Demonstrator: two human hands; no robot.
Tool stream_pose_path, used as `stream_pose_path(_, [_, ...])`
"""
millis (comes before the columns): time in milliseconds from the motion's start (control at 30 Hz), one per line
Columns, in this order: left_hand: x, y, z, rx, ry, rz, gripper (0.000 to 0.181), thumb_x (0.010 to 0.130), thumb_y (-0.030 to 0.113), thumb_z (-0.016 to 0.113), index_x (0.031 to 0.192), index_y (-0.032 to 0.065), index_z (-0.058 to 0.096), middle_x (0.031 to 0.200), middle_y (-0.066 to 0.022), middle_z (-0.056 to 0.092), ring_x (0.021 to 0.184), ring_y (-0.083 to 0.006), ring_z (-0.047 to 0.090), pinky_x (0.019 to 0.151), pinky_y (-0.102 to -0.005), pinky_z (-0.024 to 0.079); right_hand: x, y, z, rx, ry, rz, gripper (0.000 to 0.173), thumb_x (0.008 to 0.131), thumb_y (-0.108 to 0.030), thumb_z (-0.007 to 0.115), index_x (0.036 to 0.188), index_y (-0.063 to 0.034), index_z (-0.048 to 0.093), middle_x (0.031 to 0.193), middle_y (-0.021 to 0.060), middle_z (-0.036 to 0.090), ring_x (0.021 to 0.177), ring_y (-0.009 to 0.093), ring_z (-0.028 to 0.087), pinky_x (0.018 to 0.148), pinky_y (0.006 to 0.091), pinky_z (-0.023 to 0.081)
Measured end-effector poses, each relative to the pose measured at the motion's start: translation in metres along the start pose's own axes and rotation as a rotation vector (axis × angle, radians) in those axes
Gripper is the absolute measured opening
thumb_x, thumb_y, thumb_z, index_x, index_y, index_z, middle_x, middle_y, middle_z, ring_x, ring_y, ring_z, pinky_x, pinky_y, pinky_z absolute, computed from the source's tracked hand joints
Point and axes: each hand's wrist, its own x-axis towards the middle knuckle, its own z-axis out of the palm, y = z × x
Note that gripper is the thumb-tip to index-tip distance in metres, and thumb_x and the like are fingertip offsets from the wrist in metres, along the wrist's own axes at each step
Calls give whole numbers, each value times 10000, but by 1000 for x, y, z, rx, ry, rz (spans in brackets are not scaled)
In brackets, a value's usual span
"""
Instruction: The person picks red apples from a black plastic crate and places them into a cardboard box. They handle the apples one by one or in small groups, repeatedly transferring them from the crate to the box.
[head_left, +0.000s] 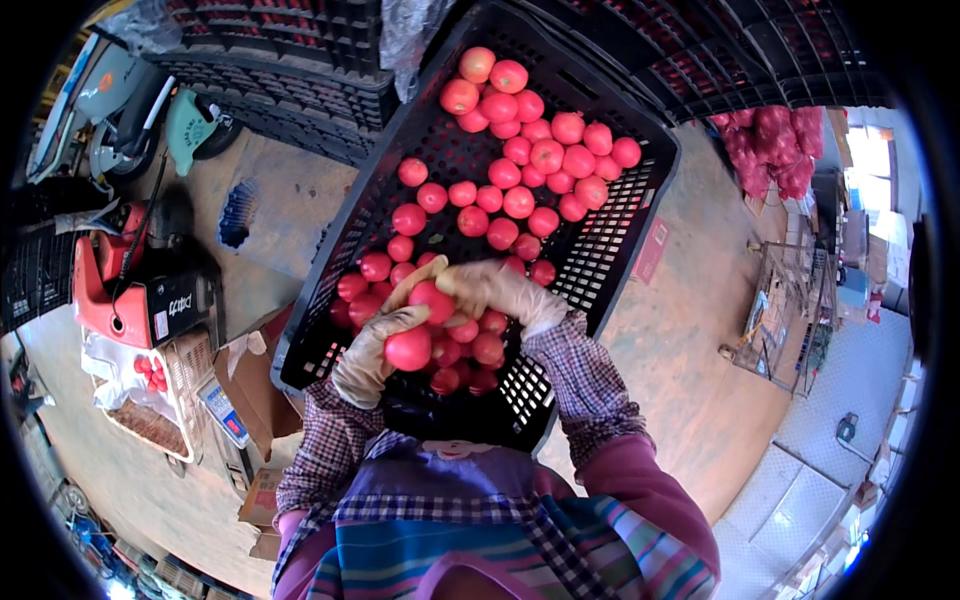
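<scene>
A large black plastic crate (645, 176) lies before me, with many round pinkish-red fruits, probably tomatoes (547, 155), spread over its floor. My left hand (373, 352), in a pale glove, holds two tomatoes (408, 348) over the near part of the crate, one above the other. My right hand (480, 289), gloved too and blurred, is just right of them, over more tomatoes (487, 347). Its fingertips are close to the upper held tomato; whether they grip anything is hidden. Both forearms wear checked sleeves.
Stacked black crates (300, 105) stand beyond, at the upper left and upper right. At left are a red and black machine (124, 292), a light basket (184, 420) with a few tomatoes, a scale (225, 412) and cardboard boxes (255, 390). Red mesh sacks (776, 142) and a wire cart (780, 315) are at right.
</scene>
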Motion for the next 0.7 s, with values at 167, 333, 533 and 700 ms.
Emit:
stream_pose_path(167, [2,7,14,40,98,-78,604,869,302,591,1397,120,361,1405,-148,406,1107,-301,585,635,-265,562,46,76,-108,76,767,-74,343,837,-329,607,1017,-43,663,949,60,663,889,157,615,771,297,484])
stream_pose_path(333, [9,-1,1,-14,218,-44,512,898,225,576,1373,148,404,1361,-108,443,1070,-300,596,714,-328,566,76,69,-57,-1235,700,176,605,703,-336,728,1239,-120,546,1103,137,570,1034,302,579,889,399,467])
stream_pose_path(533, [12,-12,-18,-20,289,-48,518,900,238,575,1383,185,395,1383,-88,442,1084,-288,593,637,-323,573,51,40,-85,-508,365,239,642,663,-386,752,1187,-66,567,969,153,653,874,290,632,779,378,501])
stream_pose_path(700, [14,-13,-17,13,233,-72,496,905,223,566,1374,179,409,1355,-66,452,1074,-290,591,640,-335,571,77,47,-129,-996,1062,-2,560,712,-433,725,1127,-78,599,974,149,611,894,316,627,774,386,517])
